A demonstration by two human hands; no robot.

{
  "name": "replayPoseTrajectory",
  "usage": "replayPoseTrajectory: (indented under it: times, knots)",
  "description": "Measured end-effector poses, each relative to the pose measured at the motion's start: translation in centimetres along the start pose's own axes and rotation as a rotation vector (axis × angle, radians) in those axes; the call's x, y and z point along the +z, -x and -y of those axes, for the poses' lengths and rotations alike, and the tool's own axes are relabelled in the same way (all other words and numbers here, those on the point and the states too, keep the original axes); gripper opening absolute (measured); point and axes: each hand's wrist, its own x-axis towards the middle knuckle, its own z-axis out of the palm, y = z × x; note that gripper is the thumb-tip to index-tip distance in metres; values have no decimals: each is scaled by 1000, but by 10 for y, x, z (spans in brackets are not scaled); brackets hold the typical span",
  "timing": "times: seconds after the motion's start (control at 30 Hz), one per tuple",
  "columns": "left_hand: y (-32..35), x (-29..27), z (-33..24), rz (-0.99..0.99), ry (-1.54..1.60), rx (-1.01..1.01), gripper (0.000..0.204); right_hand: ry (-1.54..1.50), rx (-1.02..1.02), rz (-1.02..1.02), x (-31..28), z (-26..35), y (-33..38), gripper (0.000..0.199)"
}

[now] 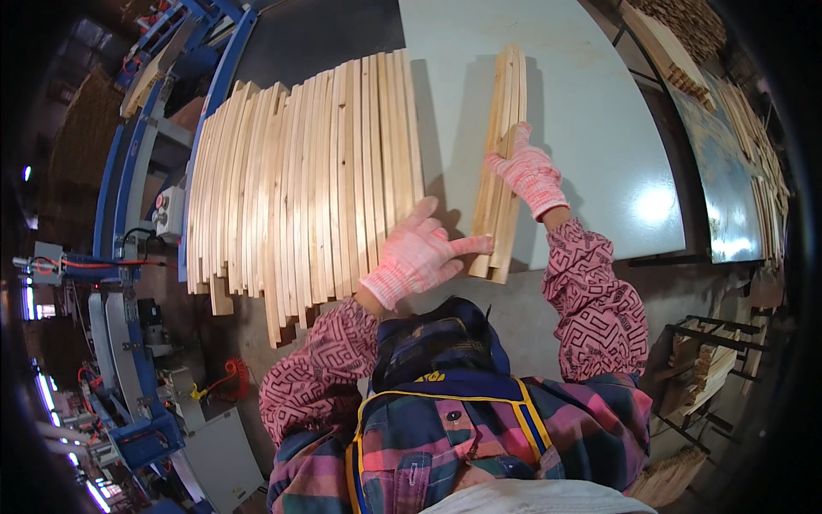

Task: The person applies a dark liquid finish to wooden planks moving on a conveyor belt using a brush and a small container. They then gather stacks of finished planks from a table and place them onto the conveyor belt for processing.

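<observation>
Both my hands wear pink knitted gloves. My right hand (528, 174) is closed over a small bundle of pale wooden strips (494, 201), its thumb across to their left side and one finger pointing up along them. My left hand (417, 259) has its fingers apart. One of its digits reaches right to the near end of that bundle, while another points toward the near right corner of a wide row of wooden strips (300, 188). These strips lie side by side, their near ends uneven.
The strips lie on a pale grey tabletop (591, 146) with a dark section (321, 38) at the far left. Blue machine framing (120, 188) and a control box (169, 214) stand left. More wood lies on a table (715, 171) and a rack (706, 368) at right.
</observation>
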Motion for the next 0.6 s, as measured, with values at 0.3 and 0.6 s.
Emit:
replayPoseTrajectory:
  times: [0.3, 0.6]
  knots:
    - [72, -27, 13, -404, 195, 192, 60, -155, -104, -163, 7, 12, 27, 84]
    - [237, -81, 111, -490, 88, 59, 70, -12, -32, -368, 19, 15, -22, 84]
